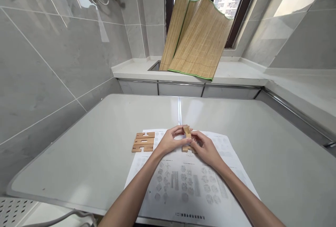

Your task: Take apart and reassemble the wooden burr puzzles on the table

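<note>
Both hands meet above a printed paper sheet on the white table. Between them is a small notched wooden piece, held upright and tilted. My left hand grips it from the left with thumb and fingers. My right hand closes on its lower right side. Beneath the hands another wooden piece lies on the paper, partly hidden by my right hand. To the left, three notched wooden pieces with dark number marks lie stacked edge to edge, partly over the sheet's left edge.
The white table has a seam down its middle. Behind it, a folded bamboo mat leans on a ledge by the window. Grey tiled walls stand at both sides. A grey cable runs below the table's near left edge.
</note>
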Demonstrator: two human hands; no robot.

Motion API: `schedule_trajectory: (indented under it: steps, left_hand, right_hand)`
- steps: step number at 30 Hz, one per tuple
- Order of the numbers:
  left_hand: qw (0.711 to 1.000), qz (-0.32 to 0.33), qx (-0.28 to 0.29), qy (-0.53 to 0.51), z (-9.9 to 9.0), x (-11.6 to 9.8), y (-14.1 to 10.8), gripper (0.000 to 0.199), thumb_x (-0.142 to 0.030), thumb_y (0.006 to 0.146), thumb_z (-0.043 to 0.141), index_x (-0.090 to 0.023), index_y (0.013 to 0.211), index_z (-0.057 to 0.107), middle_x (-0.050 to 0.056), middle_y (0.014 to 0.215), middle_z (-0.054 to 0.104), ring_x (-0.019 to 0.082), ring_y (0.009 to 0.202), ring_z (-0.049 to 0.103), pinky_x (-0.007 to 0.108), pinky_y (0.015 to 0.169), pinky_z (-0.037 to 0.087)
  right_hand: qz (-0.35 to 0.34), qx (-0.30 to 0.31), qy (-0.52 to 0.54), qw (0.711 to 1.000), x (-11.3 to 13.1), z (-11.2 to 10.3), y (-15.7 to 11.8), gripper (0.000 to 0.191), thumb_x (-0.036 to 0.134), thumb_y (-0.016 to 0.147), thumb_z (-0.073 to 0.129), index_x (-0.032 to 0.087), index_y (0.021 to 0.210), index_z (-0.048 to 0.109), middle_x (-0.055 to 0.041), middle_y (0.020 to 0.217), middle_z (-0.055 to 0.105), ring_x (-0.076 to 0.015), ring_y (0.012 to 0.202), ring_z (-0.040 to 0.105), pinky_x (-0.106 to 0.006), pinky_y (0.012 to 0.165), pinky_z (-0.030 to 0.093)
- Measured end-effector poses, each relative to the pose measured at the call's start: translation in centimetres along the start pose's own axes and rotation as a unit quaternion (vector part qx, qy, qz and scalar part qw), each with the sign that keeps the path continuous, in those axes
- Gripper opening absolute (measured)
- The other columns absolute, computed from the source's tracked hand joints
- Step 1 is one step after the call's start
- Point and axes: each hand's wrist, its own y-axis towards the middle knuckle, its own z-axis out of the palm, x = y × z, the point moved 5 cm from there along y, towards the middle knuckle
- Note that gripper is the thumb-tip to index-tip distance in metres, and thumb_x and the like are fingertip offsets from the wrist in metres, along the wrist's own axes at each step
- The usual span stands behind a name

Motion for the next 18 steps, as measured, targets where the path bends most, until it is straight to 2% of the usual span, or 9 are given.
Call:
schedule_trajectory:
  steps: [4,7,10,13,15,18]
  left_hand:
    - [1.0,0.001,-0.019,0.006,-0.4,0.3,0.2,0.058,-0.037,0.076,0.089,-0.02,0.128,0.069,0.013,0.134,0.072,0.032,0.13,0.064,0.049,0.116,0.047]
    - [0.999,0.005,-0.046,-0.001,-0.6,0.7,0.4,0.061,-0.037,0.073,0.091,-0.02,0.127,0.069,0.013,0.131,0.073,0.031,0.127,0.066,0.049,0.116,0.047]
    - [0.996,0.013,-0.082,0.01,-0.7,0.8,0.6,0.061,-0.036,0.071,0.092,-0.018,0.124,0.068,0.014,0.127,0.075,0.03,0.122,0.068,0.048,0.114,0.048]
    - [0.988,0.021,-0.139,0.071,-1.1,0.2,0.0,0.067,-0.036,0.072,0.091,-0.019,0.13,0.063,0.014,0.128,0.074,0.028,0.121,0.068,0.048,0.112,0.05]
    - [0.976,0.024,-0.161,0.144,-1.2,-0.7,-1.0,0.072,-0.037,0.073,0.09,-0.022,0.136,0.059,0.012,0.13,0.073,0.028,0.122,0.067,0.048,0.112,0.05]
    - [0.954,0.006,-0.177,0.242,-0.9,-2.0,-3.5,0.075,-0.041,0.073,0.089,-0.026,0.139,0.058,0.01,0.128,0.072,0.03,0.124,0.065,0.05,0.111,0.049]
  right_hand:
    - [0.024,0.012,0.08,0.996,0.2,-0.3,0.2,0.037,0.057,0.095,0.063,0.025,0.11,0.072,-0.0079,0.111,0.076,-0.0271,0.099,0.068,-0.039,0.09,0.052]
    - [0.04,-0.001,0.124,0.991,0.2,-0.5,0.3,0.04,0.06,0.092,0.067,0.023,0.106,0.072,-0.0094,0.111,0.077,-0.0276,0.102,0.069,-0.039,0.093,0.052]
    - [0.066,-0.055,0.12,0.989,-0.5,-1.1,0.3,0.043,0.062,0.088,0.069,0.022,0.103,0.071,-0.0089,0.099,0.076,-0.0262,0.095,0.069,-0.037,0.088,0.053]
    - [0.098,-0.116,0.088,0.984,-1.7,-2.0,0.2,0.045,0.064,0.087,0.07,0.022,0.102,0.071,-0.006,0.084,0.074,-0.0241,0.083,0.068,-0.034,0.076,0.053]
    - [0.105,-0.14,0.064,0.982,-2.2,-2.5,0.3,0.047,0.066,0.087,0.068,0.022,0.1,0.071,-0.0048,0.077,0.072,-0.0235,0.076,0.067,-0.033,0.07,0.052]
    - [0.082,-0.141,0.015,0.986,-2.3,-2.8,0.3,0.049,0.067,0.091,0.061,0.02,0.1,0.071,-0.0039,0.072,0.07,-0.0226,0.069,0.066,-0.034,0.065,0.051]
